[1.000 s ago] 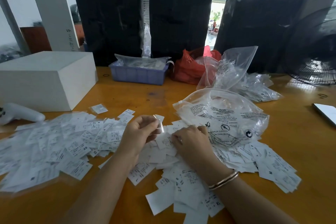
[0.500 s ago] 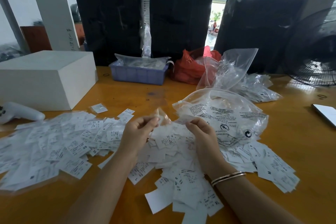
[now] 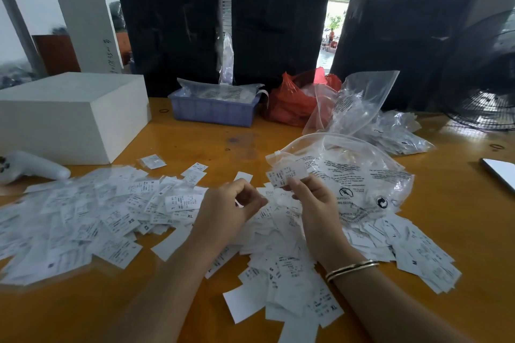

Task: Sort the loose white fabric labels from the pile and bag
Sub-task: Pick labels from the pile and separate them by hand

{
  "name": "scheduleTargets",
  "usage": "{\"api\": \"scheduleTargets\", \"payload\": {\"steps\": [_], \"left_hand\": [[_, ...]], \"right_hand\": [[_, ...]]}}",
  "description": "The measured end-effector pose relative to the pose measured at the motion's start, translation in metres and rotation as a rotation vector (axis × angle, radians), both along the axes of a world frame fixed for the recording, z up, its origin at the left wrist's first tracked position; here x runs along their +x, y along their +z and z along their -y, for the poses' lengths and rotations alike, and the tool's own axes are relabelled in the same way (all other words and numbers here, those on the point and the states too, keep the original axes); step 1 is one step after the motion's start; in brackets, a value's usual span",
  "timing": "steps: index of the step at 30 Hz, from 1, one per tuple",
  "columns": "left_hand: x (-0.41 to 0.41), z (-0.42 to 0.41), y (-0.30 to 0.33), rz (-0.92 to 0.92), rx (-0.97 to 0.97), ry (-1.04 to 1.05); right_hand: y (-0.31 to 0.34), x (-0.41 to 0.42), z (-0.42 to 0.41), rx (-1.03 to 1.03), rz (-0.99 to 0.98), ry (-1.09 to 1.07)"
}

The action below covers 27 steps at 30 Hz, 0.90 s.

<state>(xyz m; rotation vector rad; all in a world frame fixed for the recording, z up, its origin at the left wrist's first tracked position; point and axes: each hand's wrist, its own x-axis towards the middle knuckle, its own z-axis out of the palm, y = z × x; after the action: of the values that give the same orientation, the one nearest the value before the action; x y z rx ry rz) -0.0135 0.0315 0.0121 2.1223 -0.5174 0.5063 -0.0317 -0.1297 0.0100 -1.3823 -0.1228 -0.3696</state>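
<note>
From the head camera, I judge the step in hand to be the reading of one label before it goes to its size group. My right hand (image 3: 313, 198) pinches a small clutch of white labels (image 3: 287, 174) between thumb and fingertips, held up just in front of the clear bag (image 3: 362, 172); an S shows on the lower edge. My left hand (image 3: 232, 206) is curled loosely, fingers bent toward the thumb, and I cannot tell whether it holds anything (perhaps a scrap, perhaps nothing).

Next, I think, the held labels must be matched by their size letter and laid with like ones, so the print needs to face me.

The labels are thin white rectangles with small black print and letters such as XS, L, XL. They lie loose on the bench (image 3: 459, 203) in a pile (image 3: 281, 234) under both hands, with a wider spread (image 3: 92, 217) to the left.
</note>
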Motion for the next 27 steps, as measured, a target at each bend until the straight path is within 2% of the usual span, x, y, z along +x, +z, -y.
{"api": "scheduleTargets", "payload": {"steps": [3, 10, 17, 23, 27], "left_hand": [[-0.0009, -0.0005, 0.0012, -0.020, -0.036, 0.009], [-0.0027, 0.0003, 0.0039, 0.000, -0.075, -0.002], [-0.0043, -0.0015, 0.0046, -0.001, -0.132, -0.035], [-0.0032, -0.0012, 0.0039, -0.055, -0.167, -0.107], [-0.0029, 0.0030, 0.0050, -0.204, -0.344, -0.104]], "right_hand": [[0.0000, -0.0029, -0.0016, -0.052, 0.046, 0.051], [0.0003, -0.0031, -0.0033, -0.182, 0.134, -0.006], [0.0005, 0.0006, 0.0040, -0.448, 0.195, -0.111], [0.0007, 0.0011, 0.0014, -0.636, 0.136, -0.120], [0.0022, -0.0032, -0.0024, -0.499, 0.176, -0.154]]}}
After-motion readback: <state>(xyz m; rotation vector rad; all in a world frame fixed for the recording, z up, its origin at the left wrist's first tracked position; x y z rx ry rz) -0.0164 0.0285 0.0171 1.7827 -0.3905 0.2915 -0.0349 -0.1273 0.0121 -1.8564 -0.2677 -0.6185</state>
